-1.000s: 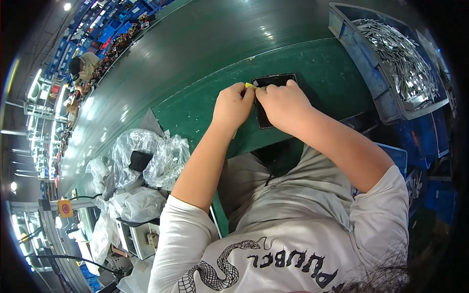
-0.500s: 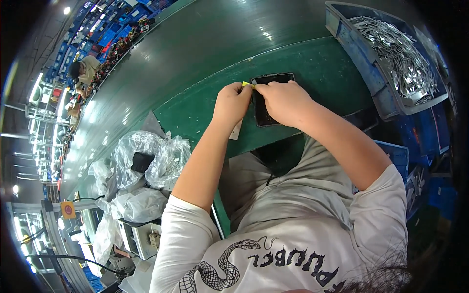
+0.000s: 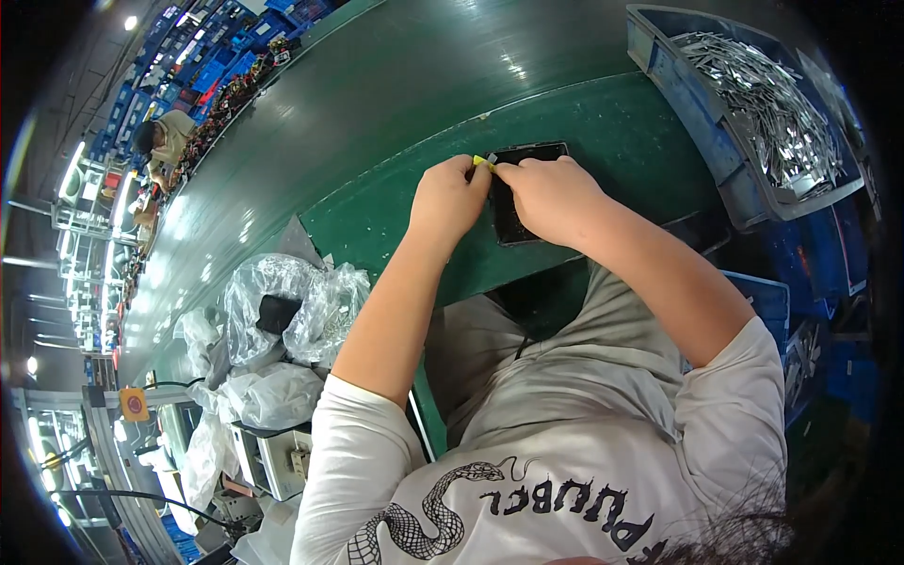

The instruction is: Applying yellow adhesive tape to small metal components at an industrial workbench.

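Note:
My left hand (image 3: 450, 196) and my right hand (image 3: 554, 198) meet over the green tabletop, their fingertips pinched close together. Between them shows a small yellow piece (image 3: 481, 161) with a greyish end; its kind is too small to make out. The left fingers are closed on the yellow part, and the right thumb and fingers press at its other end. Beneath my right hand lies a shallow black tray (image 3: 529, 151), partly covered by that hand.
A grey-blue bin (image 3: 692, 113) full of thin metal strips (image 3: 767, 108) stands at the right. Clear plastic bags (image 3: 273, 325) are heaped at the left. Beyond the green table (image 3: 395, 217) runs a long, shiny belt (image 3: 414, 66). Another person (image 3: 169, 137) is at the far left.
The yellow piece has shifted slightly right and tilted between my fingertips. A pale strip visible under my left wrist before is no longer seen there. Both arms stay nearly in place.

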The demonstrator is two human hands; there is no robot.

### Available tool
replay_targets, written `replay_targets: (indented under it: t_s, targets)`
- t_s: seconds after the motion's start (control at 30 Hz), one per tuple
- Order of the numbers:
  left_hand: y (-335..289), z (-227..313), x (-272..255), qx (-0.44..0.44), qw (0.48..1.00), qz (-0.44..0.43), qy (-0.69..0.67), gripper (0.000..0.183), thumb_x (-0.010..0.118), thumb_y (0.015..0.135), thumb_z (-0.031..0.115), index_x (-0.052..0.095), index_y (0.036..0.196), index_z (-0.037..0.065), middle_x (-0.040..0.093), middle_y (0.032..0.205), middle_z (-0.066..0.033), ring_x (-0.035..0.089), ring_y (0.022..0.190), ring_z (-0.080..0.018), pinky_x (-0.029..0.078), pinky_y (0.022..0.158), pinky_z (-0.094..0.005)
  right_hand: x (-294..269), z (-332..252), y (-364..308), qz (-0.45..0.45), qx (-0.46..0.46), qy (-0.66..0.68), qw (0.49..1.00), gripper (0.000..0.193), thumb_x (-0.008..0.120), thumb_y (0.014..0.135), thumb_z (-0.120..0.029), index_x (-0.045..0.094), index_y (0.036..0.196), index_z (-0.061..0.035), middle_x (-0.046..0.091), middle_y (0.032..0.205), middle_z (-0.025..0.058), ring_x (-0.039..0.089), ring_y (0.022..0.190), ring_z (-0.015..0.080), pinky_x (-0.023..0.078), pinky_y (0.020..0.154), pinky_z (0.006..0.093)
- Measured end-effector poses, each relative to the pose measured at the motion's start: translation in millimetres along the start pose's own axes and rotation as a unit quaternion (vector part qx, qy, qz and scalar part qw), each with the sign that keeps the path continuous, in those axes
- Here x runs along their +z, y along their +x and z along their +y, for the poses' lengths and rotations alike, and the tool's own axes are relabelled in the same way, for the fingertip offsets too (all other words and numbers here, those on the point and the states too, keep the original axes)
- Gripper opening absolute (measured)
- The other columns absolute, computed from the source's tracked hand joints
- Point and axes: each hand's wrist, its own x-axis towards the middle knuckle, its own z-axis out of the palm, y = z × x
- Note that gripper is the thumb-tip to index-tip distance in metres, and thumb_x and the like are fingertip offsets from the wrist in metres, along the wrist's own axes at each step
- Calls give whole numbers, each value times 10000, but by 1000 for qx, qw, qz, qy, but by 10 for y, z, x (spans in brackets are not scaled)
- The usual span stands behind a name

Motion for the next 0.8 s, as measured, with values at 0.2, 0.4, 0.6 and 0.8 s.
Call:
replay_targets:
  t_s: [0.2,0.4,0.6,0.8]
  targets:
    - [49,27,-14,-9,1000,-16,-4,344,580,895,302,653,827,-27,640,748,-240,629,719,-409,496,665,-450,-10,-17,20,-16,9,-6,1000,321,486,896,-114,591,1195,-65,668,946,132,660,848,332,503,799,467]
    - [121,-98,33,-38,998,-33,-39,353,585,889,305,653,821,-35,636,727,-235,631,699,-391,490,653,-438,-1,-40,23,-28,8,-9,1000,349,490,889,-109,588,1221,-70,665,967,127,656,861,313,482,817,444]
    - [51,-184,74,-52,992,-38,-104,345,595,903,288,639,806,-40,594,654,-185,595,600,-296,467,607,-404,15,-33,-64,10,-23,-29,999,409,502,876,-107,577,1277,-70,658,964,109,653,851,295,470,823,447]
    - [-64,-298,-27,-122,955,32,-268,281,585,944,250,610,793,14,552,633,-31,513,523,-116,407,474,-280,-155,-150,-304,45,-87,-45,994,402,527,860,-95,591,1255,-55,660,973,101,659,852,272,445,792,407]
